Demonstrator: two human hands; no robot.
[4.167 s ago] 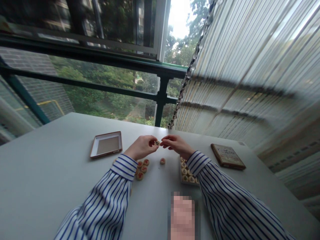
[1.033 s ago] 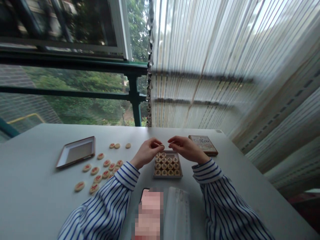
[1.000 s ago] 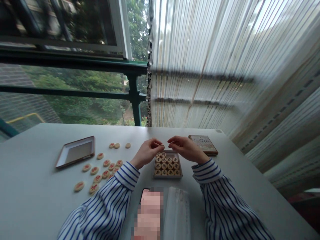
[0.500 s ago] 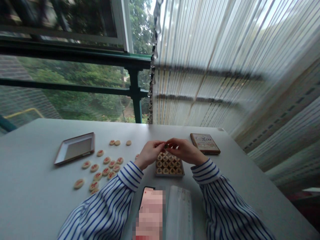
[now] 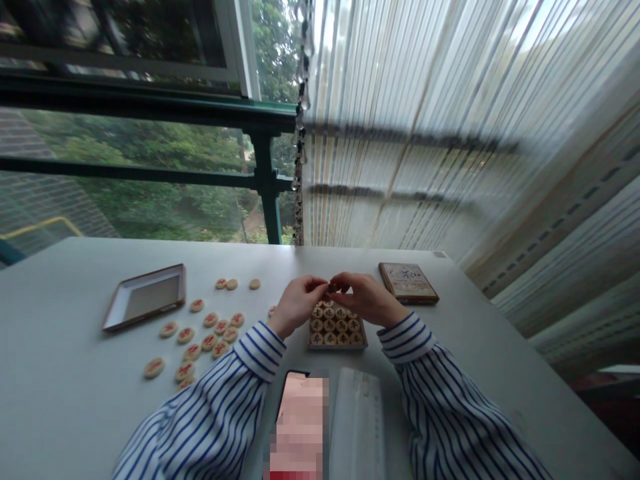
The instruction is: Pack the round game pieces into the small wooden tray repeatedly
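My left hand (image 5: 296,305) and my right hand (image 5: 364,297) meet above the far edge of a small open box (image 5: 337,345) filled with round wooden chess pieces marked in dark characters. Both hands pinch one small dark-marked piece (image 5: 331,288) between their fingertips. Several loose pieces with red characters (image 5: 210,330) lie on the white table (image 5: 75,393) to the left of my left forearm. Both arms wear blue-striped white sleeves.
An empty box lid (image 5: 144,296) lies at the left. A closed patterned box (image 5: 408,281) sits right of my hands. A phone (image 5: 300,427) and a folded white sheet (image 5: 357,427) lie near the front edge. A window railing and a striped curtain stand behind.
My hands were apart a second ago, the left holding a piece; they have come together and now both pinch it over the box. The view shifted slightly.
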